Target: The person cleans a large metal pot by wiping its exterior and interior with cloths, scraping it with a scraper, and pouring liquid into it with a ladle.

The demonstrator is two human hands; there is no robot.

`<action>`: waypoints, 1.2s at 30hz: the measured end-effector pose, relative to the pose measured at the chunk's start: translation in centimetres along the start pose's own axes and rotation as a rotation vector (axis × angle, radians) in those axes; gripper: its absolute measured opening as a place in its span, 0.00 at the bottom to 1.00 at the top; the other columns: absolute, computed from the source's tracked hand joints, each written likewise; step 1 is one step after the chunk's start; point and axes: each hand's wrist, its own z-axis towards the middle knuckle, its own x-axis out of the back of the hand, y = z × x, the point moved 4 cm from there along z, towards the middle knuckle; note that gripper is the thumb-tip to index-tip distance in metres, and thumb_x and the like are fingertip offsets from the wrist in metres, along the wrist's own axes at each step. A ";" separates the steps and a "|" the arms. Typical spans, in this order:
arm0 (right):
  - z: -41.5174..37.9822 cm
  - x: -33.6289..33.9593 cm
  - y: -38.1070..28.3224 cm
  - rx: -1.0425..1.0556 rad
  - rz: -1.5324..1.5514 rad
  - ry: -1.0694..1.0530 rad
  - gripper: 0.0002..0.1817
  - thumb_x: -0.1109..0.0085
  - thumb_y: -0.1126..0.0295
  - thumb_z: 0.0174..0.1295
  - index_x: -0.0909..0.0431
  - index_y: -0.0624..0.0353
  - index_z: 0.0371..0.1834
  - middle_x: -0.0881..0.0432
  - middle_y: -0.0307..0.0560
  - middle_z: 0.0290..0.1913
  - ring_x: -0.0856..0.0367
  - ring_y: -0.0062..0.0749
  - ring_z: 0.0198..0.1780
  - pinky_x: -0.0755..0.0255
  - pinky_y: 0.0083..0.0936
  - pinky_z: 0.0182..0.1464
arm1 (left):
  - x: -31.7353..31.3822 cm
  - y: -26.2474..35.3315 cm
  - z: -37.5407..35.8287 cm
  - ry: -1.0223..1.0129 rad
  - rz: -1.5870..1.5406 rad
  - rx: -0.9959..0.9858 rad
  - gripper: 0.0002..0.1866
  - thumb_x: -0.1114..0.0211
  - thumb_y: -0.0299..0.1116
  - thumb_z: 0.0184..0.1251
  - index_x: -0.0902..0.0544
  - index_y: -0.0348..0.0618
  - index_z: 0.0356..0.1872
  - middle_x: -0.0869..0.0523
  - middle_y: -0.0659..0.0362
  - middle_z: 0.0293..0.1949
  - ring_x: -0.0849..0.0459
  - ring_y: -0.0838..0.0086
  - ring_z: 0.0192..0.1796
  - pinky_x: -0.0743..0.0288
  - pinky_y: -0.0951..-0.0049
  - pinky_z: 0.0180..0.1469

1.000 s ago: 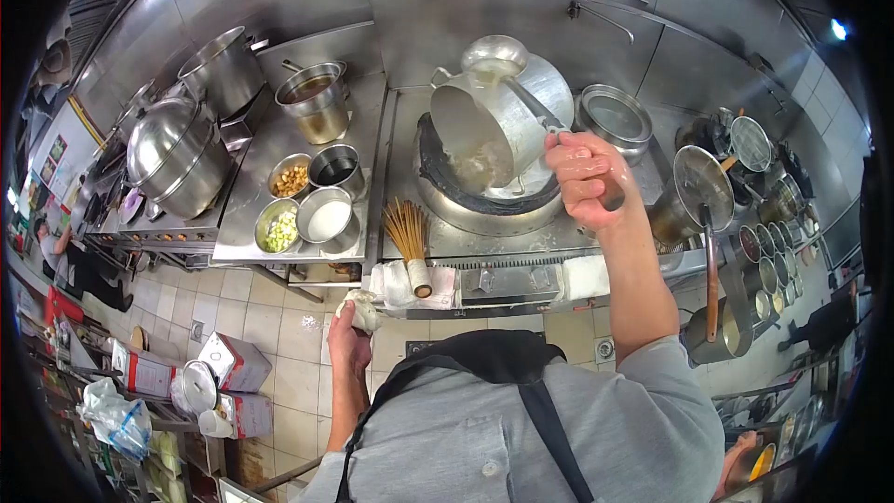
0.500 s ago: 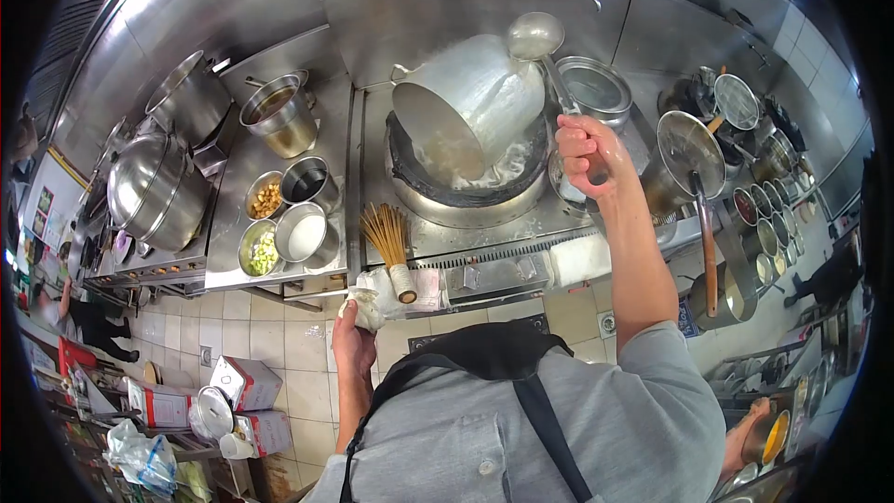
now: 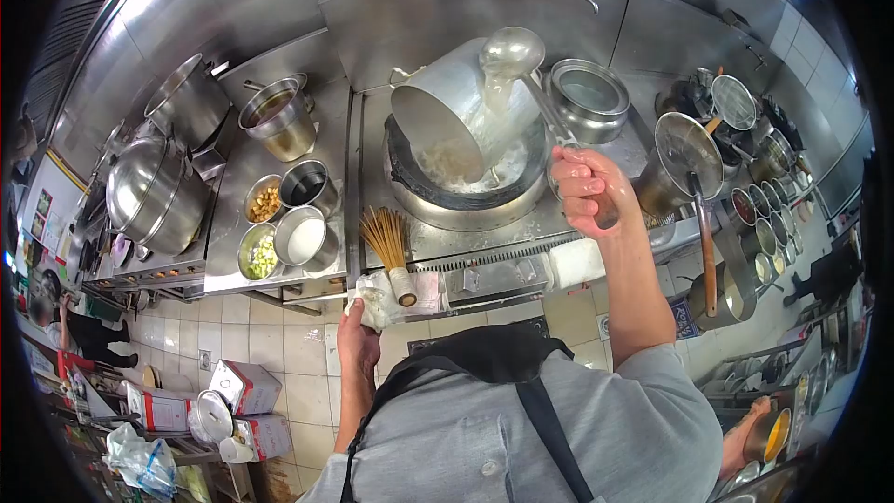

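My right hand [image 3: 592, 191] is closed around the handle of a long metal ladle [image 3: 511, 48]. Its tilted bowl hangs over a big metal pot, and water runs from it onto the pot's outer side. That pot [image 3: 438, 121] lies tipped over a dark-rimmed wok [image 3: 400, 172], its mouth facing left and down, with cloudy liquid under it. A crumpled white cloth [image 3: 377, 300] is gripped in my left hand [image 3: 358, 340] at the counter's front edge. Just right of the cloth, a bamboo brush [image 3: 386, 237] leans with its bristles up.
Right of the wok stands a round metal pot of water [image 3: 589, 93]. A strainer with a wooden handle [image 3: 689, 158] rests further right. On the left counter are bowls of chopped food [image 3: 259, 251], a tall pot [image 3: 279, 121] and a domed steamer [image 3: 154, 191]. Another person [image 3: 88, 335] stands far left.
The ladle bowl has moved left and slightly down over the tipped pot. The broad sheet of water on the pot's side has become a narrower stream. My left hand has barely moved.
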 end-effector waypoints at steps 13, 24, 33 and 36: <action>7.7 3.3 -5.1 0.031 -0.402 0.176 0.07 0.40 0.66 0.77 0.25 0.55 0.43 0.27 0.29 0.23 0.32 0.14 0.15 0.34 0.21 0.14 | 0.5 0.6 -3.2 -0.004 -0.021 -0.068 0.20 0.41 0.37 0.85 0.23 0.34 0.68 0.14 0.48 0.64 0.14 0.55 0.65 0.18 0.52 0.65; -0.1 2.5 -0.5 0.267 -1.377 0.774 0.18 0.42 0.65 0.73 0.28 0.62 0.61 0.20 0.49 0.28 0.21 0.38 0.21 0.28 0.38 0.23 | -0.7 0.2 -2.2 -0.029 0.051 0.008 0.19 0.41 0.36 0.85 0.21 0.31 0.66 0.13 0.48 0.62 0.12 0.59 0.63 0.19 0.54 0.66; -6.9 4.7 11.1 0.279 -1.661 0.458 0.26 0.32 0.60 0.69 0.26 0.63 0.65 0.15 0.60 0.43 0.15 0.50 0.37 0.23 0.46 0.43 | -0.6 -1.0 0.2 -0.170 0.232 0.030 0.20 0.41 0.39 0.86 0.21 0.35 0.67 0.12 0.51 0.62 0.12 0.61 0.62 0.20 0.57 0.67; -5.4 9.6 14.5 0.313 -1.646 0.402 0.22 0.35 0.62 0.71 0.26 0.64 0.59 0.17 0.62 0.50 0.17 0.58 0.54 0.25 0.49 0.57 | 0.3 -1.9 0.8 -0.194 0.111 0.106 0.24 0.42 0.40 0.86 0.25 0.34 0.73 0.15 0.48 0.68 0.15 0.57 0.68 0.25 0.54 0.73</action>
